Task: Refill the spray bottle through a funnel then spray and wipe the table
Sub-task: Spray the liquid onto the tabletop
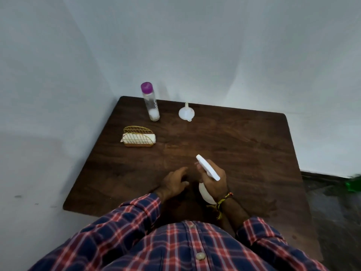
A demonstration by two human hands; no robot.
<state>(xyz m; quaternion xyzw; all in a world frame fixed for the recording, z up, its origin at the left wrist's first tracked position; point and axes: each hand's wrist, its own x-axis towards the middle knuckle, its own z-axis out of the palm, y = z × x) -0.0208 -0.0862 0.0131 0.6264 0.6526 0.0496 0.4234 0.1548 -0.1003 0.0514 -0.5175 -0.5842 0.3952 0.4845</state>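
My right hand (214, 180) grips the neck of a white spray bottle (205, 192), held just above the near middle of the dark wooden table (244, 145). Its white spray head (207, 167) points away and to the left. My left hand (173, 182) hovers beside it with fingers apart, holding nothing. A small white funnel (186, 112) lies at the far middle of the table. A tall clear bottle with a purple cap (150, 101) stands upright at the far left, nearly empty. A gold wire holder with white napkins (139, 138) sits at the left.
Pale walls close in behind the table and on its left side. Dark floor shows to the right of the table, with a green object (353, 184) at the frame's right edge. My plaid shirt fills the bottom.
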